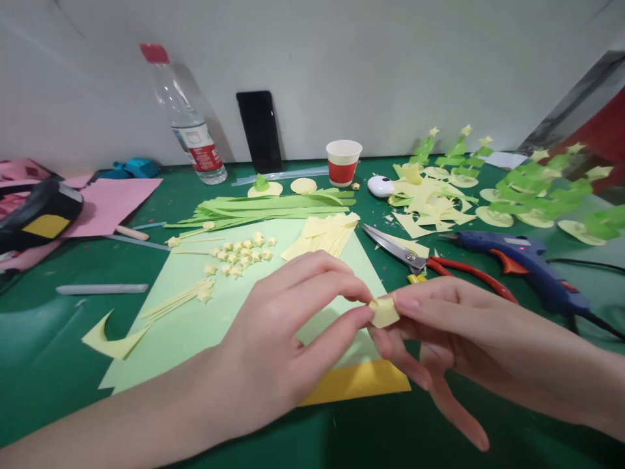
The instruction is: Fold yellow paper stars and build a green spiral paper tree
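Observation:
Between my two hands is a small folded piece of pale yellow paper [385, 313], held above the green sheets. My left hand [297, 326] pinches its left edge with thumb and fingertips. On the opposite edge, my right hand [454, 319] grips it between thumb and index finger, its other fingers loosely spread below. Several little yellow paper stars [241, 255] lie on the light green sheet [195, 332] beyond my left hand. Near them rests a stack of yellow paper strips [322, 234]. Red-handled scissors [415, 260] lie partly open just past my right hand.
A blue glue gun [522, 260] with a cord lies at right, before several green paper plants [537, 189] on round bases. Yellow scraps [434, 202], a paper cup [344, 163], a phone [260, 130] and a bottle [190, 124] stand or lie along the wall. Green strips [273, 207] lie mid-table.

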A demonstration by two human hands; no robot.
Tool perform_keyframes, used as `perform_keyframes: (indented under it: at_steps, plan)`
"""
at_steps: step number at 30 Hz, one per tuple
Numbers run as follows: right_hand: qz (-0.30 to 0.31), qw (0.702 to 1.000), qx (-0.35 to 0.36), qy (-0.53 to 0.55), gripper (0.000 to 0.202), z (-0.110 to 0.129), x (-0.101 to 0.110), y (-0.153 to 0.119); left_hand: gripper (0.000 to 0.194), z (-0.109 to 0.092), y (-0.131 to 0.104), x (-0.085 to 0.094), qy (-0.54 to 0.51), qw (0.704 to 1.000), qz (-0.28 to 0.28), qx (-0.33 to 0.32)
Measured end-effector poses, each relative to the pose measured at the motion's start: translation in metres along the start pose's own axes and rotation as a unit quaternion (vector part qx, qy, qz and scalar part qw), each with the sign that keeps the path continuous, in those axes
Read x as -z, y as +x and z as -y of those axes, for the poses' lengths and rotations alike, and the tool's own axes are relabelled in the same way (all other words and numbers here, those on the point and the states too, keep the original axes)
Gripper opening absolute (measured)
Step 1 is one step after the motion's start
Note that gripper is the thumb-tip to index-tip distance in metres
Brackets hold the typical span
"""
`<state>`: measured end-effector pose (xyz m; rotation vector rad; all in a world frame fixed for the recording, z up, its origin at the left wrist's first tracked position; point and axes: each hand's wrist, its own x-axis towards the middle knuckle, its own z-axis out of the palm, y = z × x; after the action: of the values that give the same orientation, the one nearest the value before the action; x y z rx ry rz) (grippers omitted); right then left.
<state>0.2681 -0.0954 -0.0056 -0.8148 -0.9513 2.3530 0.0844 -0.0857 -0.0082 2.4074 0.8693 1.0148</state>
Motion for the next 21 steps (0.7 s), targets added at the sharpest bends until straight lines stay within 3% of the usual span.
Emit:
perform_keyframes:
  at_steps: [5,10,21]
  plan:
    - [0.01,1.0,0.003,0.002,0.03,-0.0023,-0.0007,-0.0002,0.012,0.002,-0.0009,-0.0029,-0.047,0.998,-0.031,0.007]
    - [0.03,0.999,0.008,0.014,0.025,-0.0036,-0.0033,0.0001,0.016,0.0031,-0.0025,-0.0043,-0.026,0.998,-0.05,-0.019]
    - [0.014,1.0,0.018,0.02,0.029,-0.0069,0.0001,-0.0011,0.012,-0.0008,-0.003,0.005,0.062,0.995,-0.015,-0.081]
